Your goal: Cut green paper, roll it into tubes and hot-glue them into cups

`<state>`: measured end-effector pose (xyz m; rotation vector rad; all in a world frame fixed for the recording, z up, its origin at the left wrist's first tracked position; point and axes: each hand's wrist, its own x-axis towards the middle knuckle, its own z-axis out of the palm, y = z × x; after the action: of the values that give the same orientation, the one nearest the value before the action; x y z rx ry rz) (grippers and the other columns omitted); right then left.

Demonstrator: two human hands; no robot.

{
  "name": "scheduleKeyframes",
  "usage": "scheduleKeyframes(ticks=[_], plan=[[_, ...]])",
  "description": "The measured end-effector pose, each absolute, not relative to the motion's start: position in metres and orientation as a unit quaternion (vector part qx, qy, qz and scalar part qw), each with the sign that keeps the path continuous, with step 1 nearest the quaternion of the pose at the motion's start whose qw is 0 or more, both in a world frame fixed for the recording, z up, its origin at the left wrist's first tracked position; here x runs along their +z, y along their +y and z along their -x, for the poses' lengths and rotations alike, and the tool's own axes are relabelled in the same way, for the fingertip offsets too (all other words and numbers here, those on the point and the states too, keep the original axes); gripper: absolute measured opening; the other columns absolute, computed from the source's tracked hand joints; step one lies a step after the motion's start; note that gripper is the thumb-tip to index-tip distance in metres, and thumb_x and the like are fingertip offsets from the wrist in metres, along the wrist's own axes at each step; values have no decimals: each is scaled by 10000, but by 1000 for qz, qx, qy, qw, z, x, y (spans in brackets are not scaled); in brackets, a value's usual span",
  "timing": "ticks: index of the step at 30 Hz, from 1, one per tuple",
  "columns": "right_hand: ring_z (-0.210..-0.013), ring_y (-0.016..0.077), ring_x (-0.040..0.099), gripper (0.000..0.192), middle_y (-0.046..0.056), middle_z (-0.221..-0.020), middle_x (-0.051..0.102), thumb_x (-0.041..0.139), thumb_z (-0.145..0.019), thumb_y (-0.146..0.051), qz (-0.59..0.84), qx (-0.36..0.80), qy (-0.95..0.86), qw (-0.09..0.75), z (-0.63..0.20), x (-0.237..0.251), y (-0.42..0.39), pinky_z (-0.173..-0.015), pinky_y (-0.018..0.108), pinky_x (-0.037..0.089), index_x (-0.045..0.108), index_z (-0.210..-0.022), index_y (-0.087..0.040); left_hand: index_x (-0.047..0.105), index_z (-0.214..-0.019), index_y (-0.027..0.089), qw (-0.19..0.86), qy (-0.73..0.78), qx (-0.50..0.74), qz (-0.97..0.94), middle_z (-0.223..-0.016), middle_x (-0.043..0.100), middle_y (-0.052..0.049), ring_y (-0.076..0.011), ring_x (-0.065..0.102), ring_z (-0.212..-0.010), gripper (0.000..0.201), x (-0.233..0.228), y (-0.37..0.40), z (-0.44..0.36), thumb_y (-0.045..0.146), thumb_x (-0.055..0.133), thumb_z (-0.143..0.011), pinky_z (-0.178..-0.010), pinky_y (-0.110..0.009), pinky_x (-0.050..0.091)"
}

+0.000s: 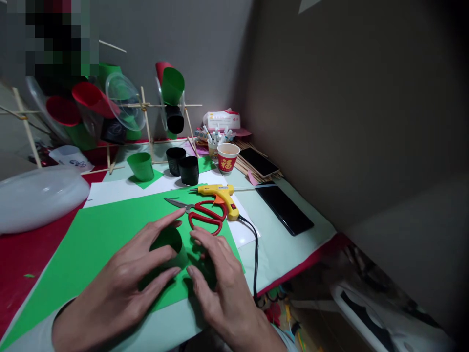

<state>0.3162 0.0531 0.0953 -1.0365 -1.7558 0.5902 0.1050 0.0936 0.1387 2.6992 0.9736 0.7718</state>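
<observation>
The left hand (128, 274) grips a rolled green paper tube (182, 255) near the red-handled metal scissors (203, 218); the right hand (227, 274) spreads its fingers beside it. Past the scissors, one green paper cup (142, 167) and two black paper cups (189, 171) look done; this tube (its seam hidden) may not be.

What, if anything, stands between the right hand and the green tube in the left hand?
Nothing visible: the right hand is close beside the green tube; the scissors lie beyond it.
</observation>
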Motion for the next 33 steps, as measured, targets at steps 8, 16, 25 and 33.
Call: scheduleKeyframes(ticks=[8,16,25,33], plan=[[-1463,287,482,398,130,-1551,551,600,-1030,-197,406,204,-775,439,-313,111,56,-1172,473,442,545,-1421,-248,603,-1267,310,86,315,258,-909,-1710,384,-40,-222,465,-1503,328,136,92,-107,163,573,-976,-1205,-299,409],[-1401,277,543,297,152,-1521,578,583,-1012,-124,388,199,-775,458,-313,110,64,-1096,466,499,612,-1287,-233,669,-1170,413,268,449,406,-750,-1652,484,68,-261,598,-1396,255,155,96,-84,459,688,-920,-1081,-340,550],[-1415,282,540,390,134,-1430,648,558,-991,-91,387,191,-779,455,-313,107,65,-1137,508,463,582,-1347,-249,603,-1433,255,338,516,298,-728,-1465,679,-108,-343,633,-1340,698,125,106,-74,567,719,-820,-1049,-419,566],[-1411,263,537,591,105,-1489,609,544,-990,-66,392,179,-785,445,-317,112,53,-1153,483,464,424,-1532,-268,511,-1528,284,254,477,268,-797,-1500,655,-42,-292,674,-1304,682,112,100,-82,523,643,-903,-1107,-446,511]])
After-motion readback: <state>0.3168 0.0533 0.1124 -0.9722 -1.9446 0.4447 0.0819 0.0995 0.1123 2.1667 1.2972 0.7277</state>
